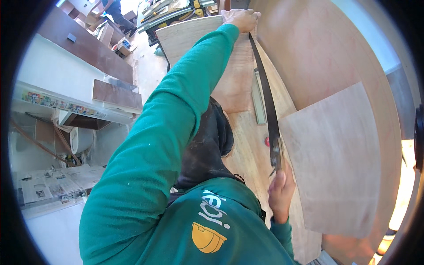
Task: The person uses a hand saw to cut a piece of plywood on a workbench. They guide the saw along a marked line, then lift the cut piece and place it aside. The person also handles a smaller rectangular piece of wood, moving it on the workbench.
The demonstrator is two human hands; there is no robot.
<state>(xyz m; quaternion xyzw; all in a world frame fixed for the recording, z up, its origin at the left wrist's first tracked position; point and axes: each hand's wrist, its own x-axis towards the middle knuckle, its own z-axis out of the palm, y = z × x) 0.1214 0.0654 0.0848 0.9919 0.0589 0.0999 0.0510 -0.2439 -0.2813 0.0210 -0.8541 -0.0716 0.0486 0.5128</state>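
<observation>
My left hand [240, 20] reaches to the far top, its fingers curled over the edge of a plywood panel [185, 40], where the upper end of a long, dark, flat strip [262, 77] disappears under it. My right hand [281, 192] grips the strip's lower end, where a metallic piece shows. The strip runs lengthwise beside a long pale board [309, 243]. A thinner pale rail [259, 106] lies behind it, and a small red object [267, 141] is partly hidden by it. A light wooden sheet [335, 154] stands to the right.
A large curved plywood wall [318, 53] borders my right. A cluttered workbench [163, 13] is ahead. At left are a white cabinet structure [66, 75], brown boards [115, 92] and a newspaper-covered surface [53, 185]. Another person [115, 15] stands among materials in the upper left.
</observation>
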